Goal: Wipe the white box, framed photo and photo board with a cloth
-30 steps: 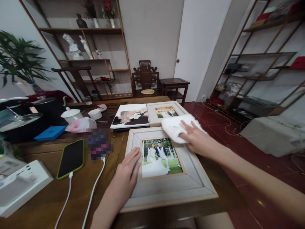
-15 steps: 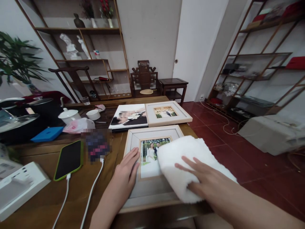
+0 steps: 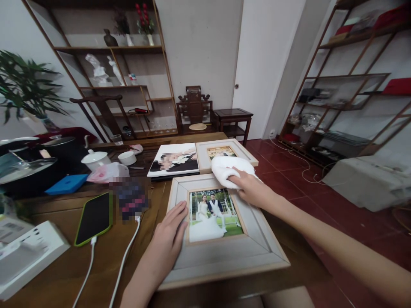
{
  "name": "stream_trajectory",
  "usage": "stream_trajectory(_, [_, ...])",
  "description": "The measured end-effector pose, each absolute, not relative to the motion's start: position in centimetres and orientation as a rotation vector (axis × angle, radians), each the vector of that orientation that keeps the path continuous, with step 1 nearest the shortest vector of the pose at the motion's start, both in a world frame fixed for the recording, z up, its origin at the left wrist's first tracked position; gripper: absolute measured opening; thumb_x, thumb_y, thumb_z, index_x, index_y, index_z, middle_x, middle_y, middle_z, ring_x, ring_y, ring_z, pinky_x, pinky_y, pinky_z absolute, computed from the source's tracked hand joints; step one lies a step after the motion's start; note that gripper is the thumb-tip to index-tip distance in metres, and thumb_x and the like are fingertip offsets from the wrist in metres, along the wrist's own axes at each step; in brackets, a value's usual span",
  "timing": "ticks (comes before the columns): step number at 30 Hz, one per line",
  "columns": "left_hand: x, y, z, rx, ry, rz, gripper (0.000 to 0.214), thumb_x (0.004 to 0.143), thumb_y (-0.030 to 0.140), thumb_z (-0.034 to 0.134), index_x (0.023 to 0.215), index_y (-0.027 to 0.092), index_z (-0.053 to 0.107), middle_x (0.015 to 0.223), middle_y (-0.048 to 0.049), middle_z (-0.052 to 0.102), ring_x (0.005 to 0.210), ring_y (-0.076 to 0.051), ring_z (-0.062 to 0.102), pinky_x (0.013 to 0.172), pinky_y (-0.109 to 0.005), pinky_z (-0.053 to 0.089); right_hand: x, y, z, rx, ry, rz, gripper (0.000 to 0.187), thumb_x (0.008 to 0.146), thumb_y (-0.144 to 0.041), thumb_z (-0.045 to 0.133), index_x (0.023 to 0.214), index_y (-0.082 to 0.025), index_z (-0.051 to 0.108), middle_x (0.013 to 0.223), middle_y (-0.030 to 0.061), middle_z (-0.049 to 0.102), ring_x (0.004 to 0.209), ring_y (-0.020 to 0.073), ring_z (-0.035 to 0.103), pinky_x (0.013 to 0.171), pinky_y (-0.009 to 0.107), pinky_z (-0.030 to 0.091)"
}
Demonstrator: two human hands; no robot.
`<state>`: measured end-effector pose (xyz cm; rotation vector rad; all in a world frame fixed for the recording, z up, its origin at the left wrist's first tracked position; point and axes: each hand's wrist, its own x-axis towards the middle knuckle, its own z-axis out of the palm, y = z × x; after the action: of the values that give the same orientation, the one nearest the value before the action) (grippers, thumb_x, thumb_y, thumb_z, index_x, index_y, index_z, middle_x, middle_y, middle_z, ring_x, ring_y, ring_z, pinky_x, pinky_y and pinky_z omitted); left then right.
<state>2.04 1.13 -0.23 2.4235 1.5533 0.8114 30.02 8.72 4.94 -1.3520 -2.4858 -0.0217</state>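
Note:
A picture frame (image 3: pixel 221 259) with a pale wood edge and a photo of a couple in its middle lies flat before me on the wooden table. My left hand (image 3: pixel 171 224) rests on its left side, fingers stretched out and holding nothing. At the frame's far right corner, my right hand (image 3: pixel 248 184) grips a folded white towel (image 3: pixel 233 167), its fingers partly tucked into the cloth. The towel overlaps the near edge of a second picture frame (image 3: pixel 245 153) behind. Left of that one lies a photo panel (image 3: pixel 175 159), its picture partly blurred.
On the left of the table (image 3: pixel 131 273) are a green-cased phone (image 3: pixel 94 218), white cables, a power strip (image 3: pixel 32 256), a blue block (image 3: pixel 67 184), a white teapot (image 3: pixel 95 159) and dark pots (image 3: pixel 28 169). Shelves and a dark chair (image 3: pixel 195 109) stand behind.
My right hand has carried the white towel from the frame's right side up to its far edge, uncovering the photo. My left hand has stayed in place.

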Motion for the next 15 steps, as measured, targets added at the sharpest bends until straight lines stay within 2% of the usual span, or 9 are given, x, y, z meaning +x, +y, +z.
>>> stream_trajectory(4, [2.2,1.0,0.0,2.391,1.571,0.811,0.039,0.092,0.029,0.036,0.127,0.017,0.049,0.138,-0.0118,0.049,0.129,-0.023,0.043,0.106,-0.047,0.036,29.4,7.2,5.1,-1.349,-2.562,-0.065,0.061,0.065,0.01,0.036,0.119,-0.012,0.056,0.134,0.0191,0.047,0.128,0.0325,0.036,0.098,0.049,0.036])
stream_trajectory(7, [2.4,0.8,0.3,2.362,1.594,0.774,0.041,0.093,0.029,0.035,0.131,0.018,0.046,0.14,-0.0118,0.046,0.129,-0.024,0.042,0.106,-0.049,0.035,29.4,3.4,5.5,-1.312,-2.717,-0.026,0.062,0.063,0.01,0.038,0.118,-0.012,0.057,0.136,0.0181,0.046,0.133,0.0326,0.028,0.103,0.051,0.031])
stream_trajectory(12, [2.6,0.7,0.6,2.346,1.591,0.789,0.039,0.092,0.03,0.037,0.128,0.021,0.047,0.139,-0.0107,0.047,0.128,-0.024,0.043,0.106,-0.048,0.035,29.4,-3.2,5.8,-1.092,-2.896,0.092,0.03,0.063,-0.007,0.057,0.086,-0.02,0.068,0.123,0.0155,0.057,0.122,0.0383,0.043,0.094,0.055,0.04])
stream_trajectory(15, [2.7,0.7,0.7,2.335,1.598,0.776,0.036,0.092,0.03,0.038,0.124,0.02,0.049,0.138,-0.0105,0.047,0.128,-0.023,0.042,0.106,-0.046,0.035,29.4,-4.3,6.5,-1.042,-2.924,0.162,0.033,0.06,-0.006,0.058,0.087,-0.022,0.068,0.123,0.0129,0.058,0.119,0.0366,0.047,0.092,0.053,0.044])
